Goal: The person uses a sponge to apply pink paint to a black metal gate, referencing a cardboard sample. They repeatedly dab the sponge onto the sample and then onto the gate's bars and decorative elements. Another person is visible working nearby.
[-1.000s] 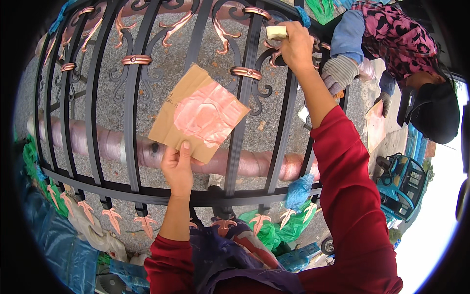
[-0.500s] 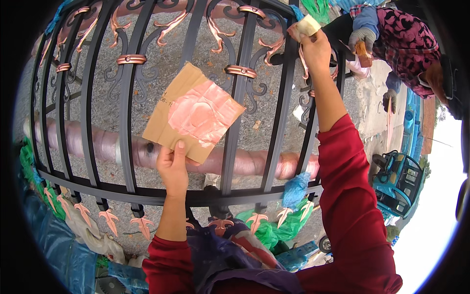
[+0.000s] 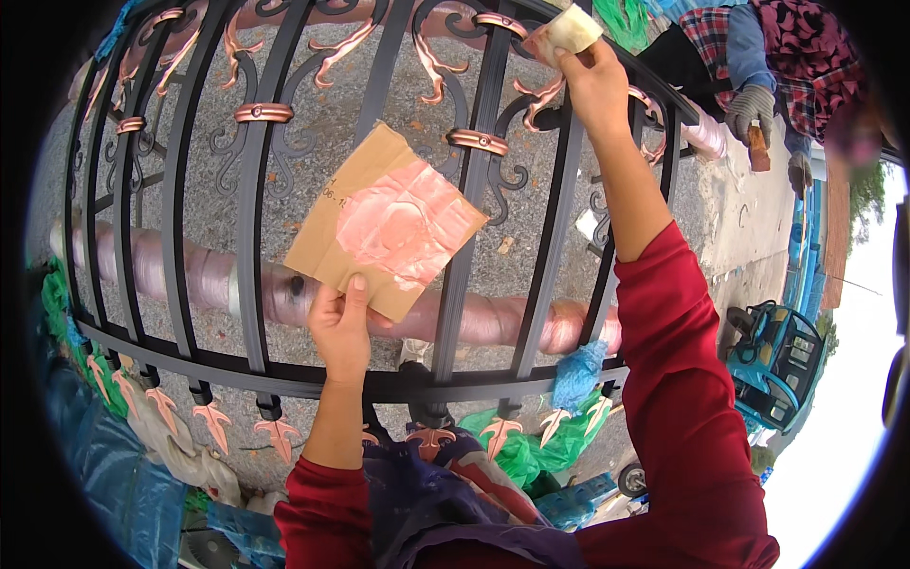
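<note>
My left hand (image 3: 341, 327) grips the lower edge of a square of brown cardboard (image 3: 403, 220), thumb on top. A wet-looking pink-copper paint patch covers much of its face. At the upper right, my right hand (image 3: 599, 90) is closed on a pale yellow sponge (image 3: 575, 30) with a pinkish stained end. The sponge is beside the upper scrollwork of a black metal gate (image 3: 254, 199); whether it touches the metal I cannot tell. Copper-coloured paint marks the leaf tips (image 3: 540, 100), the bar collars (image 3: 477, 141) and the spear points (image 3: 277, 434) along the near rail.
A pink plastic-wrapped roll (image 3: 209, 278) lies beneath the bars. Blue netting (image 3: 580, 373) and green plastic (image 3: 517, 455) hang by the near rail. At the upper right, a co-worker's gloved hand (image 3: 752, 109) holds a brownish block. A blue vehicle (image 3: 773, 365) stands farther right.
My right hand and the sponge have moved left and slightly up over the gate. The cardboard stays in my left hand. The co-worker's gloved hand has shifted right and down.
</note>
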`<action>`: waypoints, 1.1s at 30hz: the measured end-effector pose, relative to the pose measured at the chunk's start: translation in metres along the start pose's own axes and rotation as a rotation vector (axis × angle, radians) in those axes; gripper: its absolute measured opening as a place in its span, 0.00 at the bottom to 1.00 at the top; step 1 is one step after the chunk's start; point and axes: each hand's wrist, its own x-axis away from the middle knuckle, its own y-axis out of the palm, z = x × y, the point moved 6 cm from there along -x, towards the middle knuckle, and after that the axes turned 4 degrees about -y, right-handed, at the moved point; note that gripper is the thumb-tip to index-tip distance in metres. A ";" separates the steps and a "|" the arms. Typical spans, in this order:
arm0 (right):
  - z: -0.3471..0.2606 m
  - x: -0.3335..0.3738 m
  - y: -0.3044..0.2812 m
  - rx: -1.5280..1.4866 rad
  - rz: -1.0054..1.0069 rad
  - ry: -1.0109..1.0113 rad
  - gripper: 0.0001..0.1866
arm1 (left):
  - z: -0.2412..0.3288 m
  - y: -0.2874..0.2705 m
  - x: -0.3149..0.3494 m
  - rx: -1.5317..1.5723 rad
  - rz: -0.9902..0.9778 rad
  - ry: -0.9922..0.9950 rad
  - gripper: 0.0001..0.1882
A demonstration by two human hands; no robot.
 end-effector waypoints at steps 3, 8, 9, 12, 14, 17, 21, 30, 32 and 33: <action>-0.019 0.006 0.030 0.067 -0.116 -0.134 0.14 | 0.001 0.000 0.000 0.027 0.003 -0.001 0.12; -0.043 0.002 0.065 0.072 -0.145 -0.221 0.13 | 0.001 0.002 0.000 0.054 -0.004 -0.021 0.11; -0.044 0.001 0.067 0.089 -0.152 -0.212 0.13 | 0.002 0.003 0.001 0.061 -0.006 -0.021 0.11; -0.060 -0.004 0.055 -0.044 -0.111 -0.212 0.13 | 0.003 0.005 0.000 0.088 -0.010 -0.023 0.11; -0.077 0.006 0.044 -0.245 -0.144 -0.187 0.14 | 0.003 0.003 0.000 0.105 -0.018 -0.036 0.11; -0.108 0.039 0.033 -0.332 -0.332 -0.285 0.16 | 0.002 0.002 0.000 0.115 -0.005 -0.063 0.11; -0.143 0.101 0.025 -0.141 -0.508 -0.410 0.20 | 0.005 0.002 0.001 0.118 0.017 -0.093 0.11; -0.151 0.141 0.028 -0.027 -0.446 -0.415 0.16 | 0.005 0.001 0.000 0.100 0.011 -0.085 0.11; -0.149 0.146 0.028 0.019 -0.485 -0.410 0.17 | 0.004 0.003 0.001 0.106 0.001 -0.089 0.11; -0.146 0.149 0.029 0.041 -0.504 -0.406 0.18 | 0.002 0.003 0.001 0.118 0.001 -0.087 0.11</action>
